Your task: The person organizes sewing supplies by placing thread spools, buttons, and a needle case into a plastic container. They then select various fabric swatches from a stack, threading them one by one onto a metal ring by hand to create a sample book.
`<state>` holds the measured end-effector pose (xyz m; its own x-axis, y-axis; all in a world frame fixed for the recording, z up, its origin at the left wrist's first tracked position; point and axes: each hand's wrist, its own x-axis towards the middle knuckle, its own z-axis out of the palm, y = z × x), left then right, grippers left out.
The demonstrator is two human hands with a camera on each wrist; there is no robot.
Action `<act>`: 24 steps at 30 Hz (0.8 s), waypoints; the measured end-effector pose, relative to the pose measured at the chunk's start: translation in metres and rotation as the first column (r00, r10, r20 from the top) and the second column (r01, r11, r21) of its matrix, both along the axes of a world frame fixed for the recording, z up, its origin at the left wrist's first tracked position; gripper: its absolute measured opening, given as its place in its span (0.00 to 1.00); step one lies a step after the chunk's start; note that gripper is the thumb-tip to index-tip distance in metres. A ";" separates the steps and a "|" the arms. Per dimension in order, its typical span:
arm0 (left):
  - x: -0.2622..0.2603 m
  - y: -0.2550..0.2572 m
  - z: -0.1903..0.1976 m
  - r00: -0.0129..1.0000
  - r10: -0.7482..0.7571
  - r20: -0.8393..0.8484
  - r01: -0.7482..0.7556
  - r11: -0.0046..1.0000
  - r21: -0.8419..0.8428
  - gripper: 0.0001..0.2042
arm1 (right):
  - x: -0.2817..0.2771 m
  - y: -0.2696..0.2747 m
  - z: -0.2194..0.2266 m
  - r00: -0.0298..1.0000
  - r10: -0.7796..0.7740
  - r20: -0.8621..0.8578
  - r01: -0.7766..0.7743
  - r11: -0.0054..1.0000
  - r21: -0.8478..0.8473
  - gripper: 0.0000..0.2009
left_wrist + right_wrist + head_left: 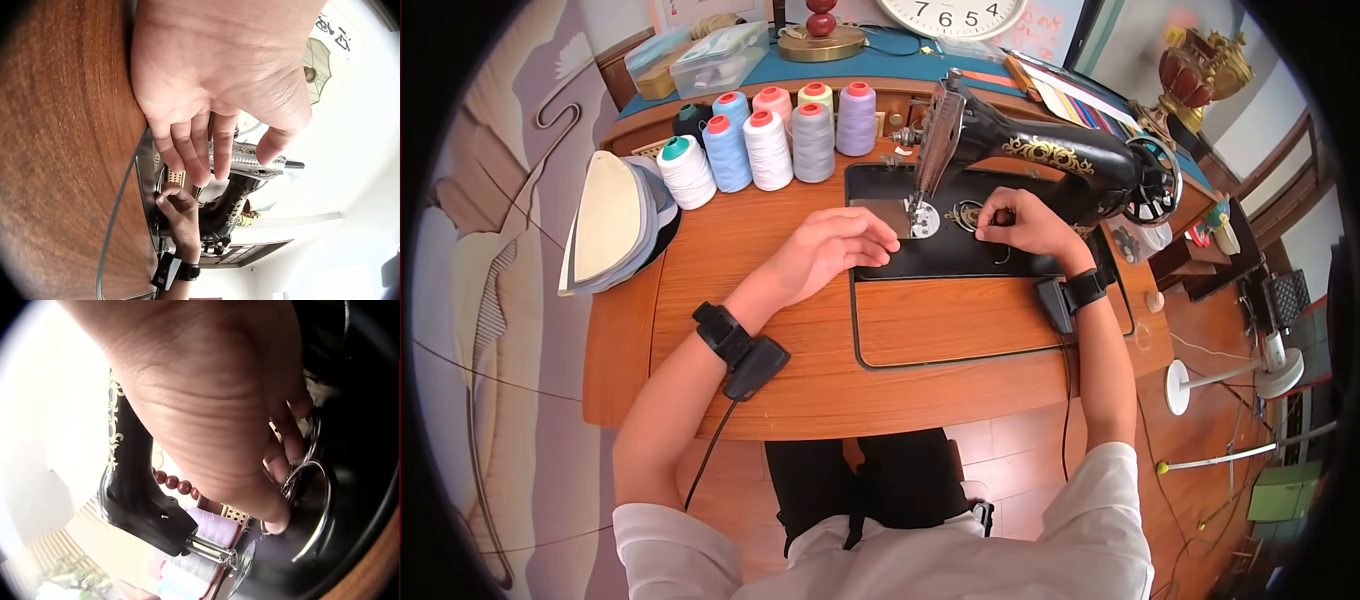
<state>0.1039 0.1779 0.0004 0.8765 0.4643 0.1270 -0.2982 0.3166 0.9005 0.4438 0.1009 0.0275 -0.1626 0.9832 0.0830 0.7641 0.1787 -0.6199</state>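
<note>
A black sewing machine (1020, 145) with gold ornament stands on the wooden table (750, 400). My left hand (830, 250) is held palm inward, fingers relaxed and slightly bent, beside the round needle plate (924, 220); nothing shows in it, and in the left wrist view the fingers (199, 150) hang apart. My right hand (1030, 225) is over the black bed, thumb and fingers pinching a coil of shiny wire (965, 215). In the right wrist view a curved loose end of the wire (327, 500) sticks out beside the thumb; the fingertips (284, 494) partly cover the coil.
Several thread spools (768, 150) stand behind on the left, near layered cloth-like pieces (615, 220). Clear plastic boxes (720, 60), a clock (950, 15) and a red and gold ornament (1200, 75) are at the back. The handwheel (1155, 180) is right of my right hand.
</note>
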 end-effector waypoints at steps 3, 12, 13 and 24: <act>-0.001 0.000 -0.001 1.000 0.002 -0.004 -0.002 1.000 -0.002 0.19 | 0.001 -0.004 -0.004 1.000 0.026 0.014 -0.027 0.997 0.079 0.05; -0.001 0.000 0.000 1.000 -0.004 0.002 0.004 1.000 0.006 0.19 | -0.002 -0.009 0.004 0.996 -0.085 0.001 0.084 0.990 0.112 0.06; -0.001 -0.001 0.000 1.000 0.000 0.002 0.000 1.000 0.004 0.19 | -0.004 -0.010 0.006 0.997 -0.081 -0.002 0.081 0.990 0.116 0.06; 0.000 -0.001 0.001 1.000 0.002 0.008 -0.002 1.000 0.000 0.19 | -0.009 -0.010 0.008 0.993 -0.109 0.043 0.102 0.985 0.140 0.06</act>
<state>0.1038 0.1770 0.0013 0.8745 0.4661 0.1341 -0.3062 0.3163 0.8979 0.4351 0.0914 0.0355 -0.0663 0.9748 0.2132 0.8127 0.1767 -0.5553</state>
